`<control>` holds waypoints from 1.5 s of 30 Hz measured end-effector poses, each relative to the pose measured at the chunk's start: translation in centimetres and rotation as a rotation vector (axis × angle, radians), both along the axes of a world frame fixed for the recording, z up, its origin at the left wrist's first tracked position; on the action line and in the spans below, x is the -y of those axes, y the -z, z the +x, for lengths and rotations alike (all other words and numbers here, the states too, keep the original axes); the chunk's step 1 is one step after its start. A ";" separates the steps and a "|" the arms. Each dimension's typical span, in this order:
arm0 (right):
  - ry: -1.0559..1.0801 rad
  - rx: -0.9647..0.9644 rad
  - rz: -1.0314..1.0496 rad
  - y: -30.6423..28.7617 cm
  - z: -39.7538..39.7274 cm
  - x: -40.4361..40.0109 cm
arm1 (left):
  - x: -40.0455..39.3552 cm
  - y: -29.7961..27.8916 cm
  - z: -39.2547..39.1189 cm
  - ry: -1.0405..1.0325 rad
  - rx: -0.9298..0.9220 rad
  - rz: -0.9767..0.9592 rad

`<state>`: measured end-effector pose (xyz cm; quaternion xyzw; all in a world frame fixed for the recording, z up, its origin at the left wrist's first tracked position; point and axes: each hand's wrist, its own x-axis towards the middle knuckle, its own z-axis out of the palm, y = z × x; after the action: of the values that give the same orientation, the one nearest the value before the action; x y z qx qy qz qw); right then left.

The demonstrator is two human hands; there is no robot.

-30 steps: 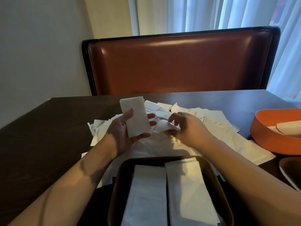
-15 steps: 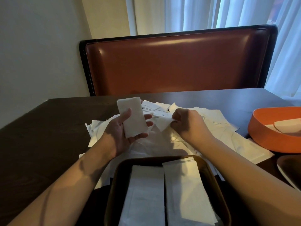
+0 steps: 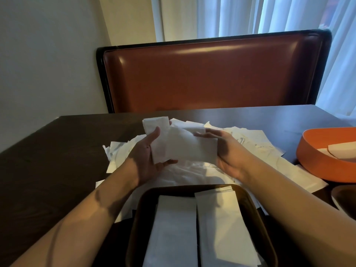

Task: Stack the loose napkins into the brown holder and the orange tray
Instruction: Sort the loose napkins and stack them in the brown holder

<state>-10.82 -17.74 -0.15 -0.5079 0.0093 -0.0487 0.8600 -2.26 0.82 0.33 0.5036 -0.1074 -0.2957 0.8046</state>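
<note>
Pale curtains and a brown padded bench back stood behind the dark desk [image 3: 63, 151], where loose napkins [image 3: 250, 139] lay strewn in an untidy heap across its middle. Above that heap the left hand [image 3: 146, 158] held a small folded stack [image 3: 156, 130], thumb curled over its face and fingers [image 3: 167, 162] beneath it. The right hand [image 3: 229, 151] gripped one end of a longer napkin [image 3: 192, 149], which lay across the lower part of the stack and overlapped it. Nearest the person, the brown holder [image 3: 138, 218] already contained two neat columns of napkins side by side. The orange tray [image 3: 317, 162], at the right edge of the desk, held a few more. The likely trouble lay in the crosswise overlap: if the long napkin were pressed onto the stack at that angle, the bundle would probably go into the holder skewed, or the thin paper might crease or unfold. The left hand's light hold could also let the stack fan apart while the two pieces were being squared. Lowering the forearms carelessly might drag the loose sheets off the desk.
</note>
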 end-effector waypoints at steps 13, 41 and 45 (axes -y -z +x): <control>0.260 0.041 -0.340 0.6 1.1 -0.9 | -0.1 0.3 -1.1 0.003 0.365 0.187; 0.293 0.220 -1.004 -1.2 0.4 -1.2 | -0.2 0.5 -1.1 0.052 0.492 0.216; 0.281 0.232 -0.934 -1.5 0.1 -1.2 | -0.1 0.4 -1.1 0.045 0.462 0.222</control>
<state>-10.67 -16.59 1.37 -0.8239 -0.0411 -0.2191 0.5211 -3.40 0.92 -0.09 0.6405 -0.2663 -0.2007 0.6918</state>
